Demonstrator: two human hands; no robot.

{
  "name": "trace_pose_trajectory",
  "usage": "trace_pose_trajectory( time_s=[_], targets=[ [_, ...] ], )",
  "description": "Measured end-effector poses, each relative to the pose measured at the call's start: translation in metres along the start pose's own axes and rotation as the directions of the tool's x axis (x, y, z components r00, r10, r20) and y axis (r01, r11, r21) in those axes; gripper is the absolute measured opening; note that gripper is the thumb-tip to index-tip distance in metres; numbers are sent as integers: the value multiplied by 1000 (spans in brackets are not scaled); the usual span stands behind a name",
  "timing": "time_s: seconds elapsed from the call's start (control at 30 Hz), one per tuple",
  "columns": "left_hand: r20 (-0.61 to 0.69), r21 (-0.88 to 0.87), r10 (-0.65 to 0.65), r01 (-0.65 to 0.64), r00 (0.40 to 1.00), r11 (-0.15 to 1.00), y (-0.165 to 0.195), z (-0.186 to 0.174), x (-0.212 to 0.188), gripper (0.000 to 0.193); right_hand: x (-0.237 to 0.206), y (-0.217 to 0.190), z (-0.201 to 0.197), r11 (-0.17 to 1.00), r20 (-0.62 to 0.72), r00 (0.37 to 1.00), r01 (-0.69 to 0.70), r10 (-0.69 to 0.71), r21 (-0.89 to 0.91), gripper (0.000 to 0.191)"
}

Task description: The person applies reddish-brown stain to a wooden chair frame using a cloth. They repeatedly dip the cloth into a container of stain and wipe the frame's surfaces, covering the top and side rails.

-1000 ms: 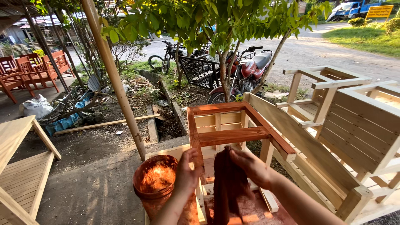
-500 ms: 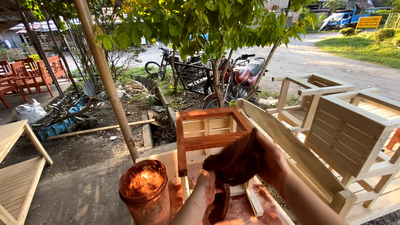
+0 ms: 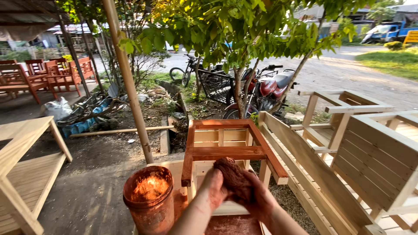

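- Reddish-brown stain is coating the wadded rag (image 3: 234,177) that I am bunching between my 2 hands, low in the centre of the view.
- My left hand (image 3: 214,188) is closing its fingers around the rag's left side, and my right hand (image 3: 257,198) is cupping it from the right and below; both are gripping it tightly and both are smeared with the same colour.
- I am holding the rag just in front of the stained wooden frame (image 3: 226,146), whose top rails are showing red-brown while the slats beneath are showing pale bare wood.
- I am noting 1 stain-caked bucket (image 3: 149,199) standing just to the left of my left forearm, open at the top.
- I am seeing unfinished pale benches (image 3: 348,156) standing to the right, a bamboo pole (image 3: 128,78) rising to the left, and a parked motorcycle (image 3: 270,91) sitting beyond the frame under the tree.
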State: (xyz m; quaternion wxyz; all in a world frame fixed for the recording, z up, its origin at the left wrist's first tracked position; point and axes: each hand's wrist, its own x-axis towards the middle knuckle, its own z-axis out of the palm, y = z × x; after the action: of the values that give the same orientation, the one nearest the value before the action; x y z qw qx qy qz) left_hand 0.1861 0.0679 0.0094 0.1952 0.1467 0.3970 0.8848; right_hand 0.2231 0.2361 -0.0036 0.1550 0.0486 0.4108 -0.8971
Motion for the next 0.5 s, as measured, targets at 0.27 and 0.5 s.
trace_pose_trajectory(
  time_s=[0.27,0.5],
  targets=[
    [69,159,94,-104,993,982,108,-59,-32,67,37,-35,92,965,-65,971,221,-232,-142,53],
    [-248,409,37,70,968,910,163,-123,-35,65,124,-92,134,882,-92,900,391,-426,-264,39]
  ],
)
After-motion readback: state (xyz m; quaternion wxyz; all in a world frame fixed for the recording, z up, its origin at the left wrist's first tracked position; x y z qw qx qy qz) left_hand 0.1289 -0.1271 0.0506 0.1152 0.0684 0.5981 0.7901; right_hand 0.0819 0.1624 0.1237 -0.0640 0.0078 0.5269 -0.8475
